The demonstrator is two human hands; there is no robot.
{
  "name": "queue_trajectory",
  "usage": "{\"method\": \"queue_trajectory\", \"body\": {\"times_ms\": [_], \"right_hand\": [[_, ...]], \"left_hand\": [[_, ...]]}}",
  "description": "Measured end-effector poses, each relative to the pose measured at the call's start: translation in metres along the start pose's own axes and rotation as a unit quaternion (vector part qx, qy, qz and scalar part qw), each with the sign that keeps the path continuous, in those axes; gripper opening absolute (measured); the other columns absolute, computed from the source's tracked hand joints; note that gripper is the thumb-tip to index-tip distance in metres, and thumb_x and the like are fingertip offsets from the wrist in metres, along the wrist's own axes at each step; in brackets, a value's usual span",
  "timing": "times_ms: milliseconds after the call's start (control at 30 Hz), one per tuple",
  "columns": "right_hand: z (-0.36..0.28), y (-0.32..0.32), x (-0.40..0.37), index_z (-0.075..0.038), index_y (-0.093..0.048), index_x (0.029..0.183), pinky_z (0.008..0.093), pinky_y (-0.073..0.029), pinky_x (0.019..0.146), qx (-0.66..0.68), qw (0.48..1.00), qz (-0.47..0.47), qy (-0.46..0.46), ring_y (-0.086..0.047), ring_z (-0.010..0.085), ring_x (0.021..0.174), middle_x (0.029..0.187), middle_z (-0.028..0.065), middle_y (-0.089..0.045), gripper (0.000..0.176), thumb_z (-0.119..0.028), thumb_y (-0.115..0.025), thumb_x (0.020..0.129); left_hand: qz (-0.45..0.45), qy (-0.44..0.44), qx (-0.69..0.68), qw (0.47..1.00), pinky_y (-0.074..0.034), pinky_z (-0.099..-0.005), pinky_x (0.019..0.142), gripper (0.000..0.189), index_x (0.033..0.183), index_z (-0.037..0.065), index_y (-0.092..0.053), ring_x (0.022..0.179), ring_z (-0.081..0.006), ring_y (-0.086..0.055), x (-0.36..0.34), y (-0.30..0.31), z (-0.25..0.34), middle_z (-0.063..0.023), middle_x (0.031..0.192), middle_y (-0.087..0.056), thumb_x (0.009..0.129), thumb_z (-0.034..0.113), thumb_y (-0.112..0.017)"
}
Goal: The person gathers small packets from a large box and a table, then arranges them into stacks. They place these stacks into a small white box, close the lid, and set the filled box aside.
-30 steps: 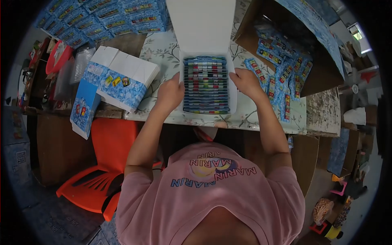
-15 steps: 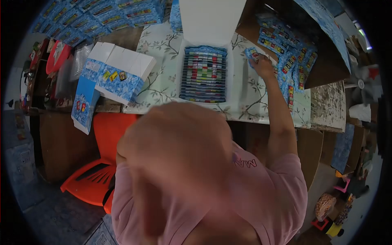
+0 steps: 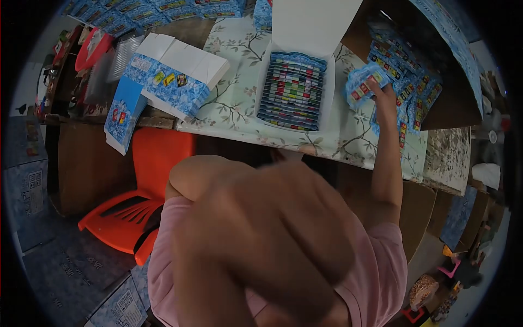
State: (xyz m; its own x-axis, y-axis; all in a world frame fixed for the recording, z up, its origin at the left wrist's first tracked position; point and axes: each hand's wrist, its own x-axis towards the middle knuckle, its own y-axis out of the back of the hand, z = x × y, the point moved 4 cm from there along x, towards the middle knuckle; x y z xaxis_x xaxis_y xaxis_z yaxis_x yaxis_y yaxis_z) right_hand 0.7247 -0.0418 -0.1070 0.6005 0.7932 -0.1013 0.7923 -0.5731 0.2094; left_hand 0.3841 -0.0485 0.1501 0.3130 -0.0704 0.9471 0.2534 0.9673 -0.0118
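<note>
My right hand (image 3: 384, 104) grips a blue printed packet (image 3: 360, 86) by its right edge, above the flowered tablecloth. Left of it stands an open white box (image 3: 330, 87), its lid raised at the back. A tight row of blue packets (image 3: 291, 91) with coloured edges fills the box. More loose packets (image 3: 408, 87) lie heaped to the right of my hand, at the mouth of a big carton (image 3: 455, 111). Very close to the camera, my left hand (image 3: 283, 223) looks large and blurred, and its fingers cannot be made out clearly.
A white and blue printed box (image 3: 177, 82) lies on the left of the tablecloth (image 3: 234, 95). Blue packs (image 3: 155, 13) are stacked at the back left. An orange chair (image 3: 163, 163) stands at the table's front edge, and cartons (image 3: 41, 185) line the left side.
The packet in my right hand has been lifted and turned, showing more of its face. My left hand has moved across the view near the camera. The whole view has shifted slightly.
</note>
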Motion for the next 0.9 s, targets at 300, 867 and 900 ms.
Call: {"method": "queue_trajectory", "body": {"times_ms": [300,867,900], "right_hand": [[0.02,0.022,-0.035,-0.004,-0.051,0.101,0.0245,-0.033,0.056,-0.037,0.996,0.047,-0.061,-0.042,0.0072,0.067,0.079,-0.0019,-0.05,0.029,-0.015,-0.065,0.079],[0.052,0.012,-0.027,-0.003,-0.057,0.097,0.022,-0.041,0.057,0.031,0.998,0.008,-0.054,-0.054,0.0082,0.066,0.081,0.0031,-0.061,0.022,-0.012,-0.063,0.079],[0.053,0.012,-0.027,-0.002,-0.057,0.098,0.0223,-0.042,0.058,0.03,0.998,0.006,-0.055,-0.055,0.0085,0.066,0.081,0.0034,-0.061,0.022,-0.011,-0.063,0.079]], "left_hand": [[-0.01,0.429,0.72,0.545,-0.046,-0.0407,0.082,0.042,0.101,0.0,-0.063,0.093,-0.033,-0.059,-0.198,0.167,-0.123,-0.0162,0.104,-0.061,0.084,0.039,-0.058],[-0.066,0.73,0.501,0.461,-0.047,-0.0366,0.077,0.069,0.092,0.001,-0.067,0.086,-0.0308,-0.062,-0.213,0.231,-0.141,-0.0188,0.088,-0.065,0.076,0.066,-0.051],[-0.065,0.728,0.502,0.463,-0.048,-0.0383,0.076,0.07,0.088,0.002,-0.069,0.085,-0.029,-0.063,-0.212,0.234,-0.141,-0.0169,0.088,-0.065,0.075,0.069,-0.049]]}}
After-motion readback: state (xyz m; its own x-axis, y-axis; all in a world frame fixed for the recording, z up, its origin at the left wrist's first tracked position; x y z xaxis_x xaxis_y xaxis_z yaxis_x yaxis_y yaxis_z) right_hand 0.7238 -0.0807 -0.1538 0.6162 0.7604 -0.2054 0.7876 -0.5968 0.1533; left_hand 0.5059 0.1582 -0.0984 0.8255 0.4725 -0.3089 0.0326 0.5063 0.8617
